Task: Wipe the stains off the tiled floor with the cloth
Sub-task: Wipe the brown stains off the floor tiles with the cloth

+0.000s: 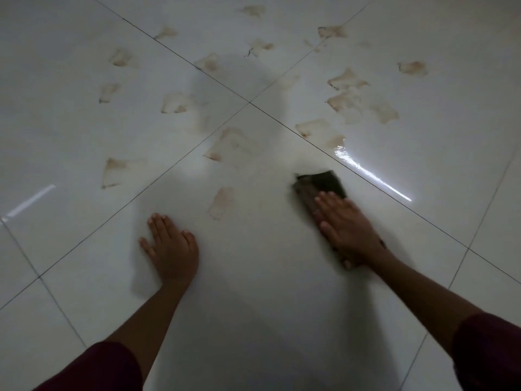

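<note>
A dark cloth [320, 184] lies flat on the white tiled floor [267, 292], right of centre. My right hand [345, 225] presses down on its near part with fingers stretched out flat; the hand looks blurred. My left hand [172, 244] rests palm down on the bare tile to the left, fingers spread, holding nothing. Several brownish stains mark the tiles ahead: one small stain [222, 201] between my hands, a larger stain [228, 143] at the grout line, and a cluster of stains [349, 100] at the upper right.
Dark grout lines cross at a joint [249, 103] ahead of me. More stains [174, 103] spread over the far left tiles. A bright light streak [366, 170] reflects on the glossy tile right of the cloth. My dark red sleeves show at the bottom corners.
</note>
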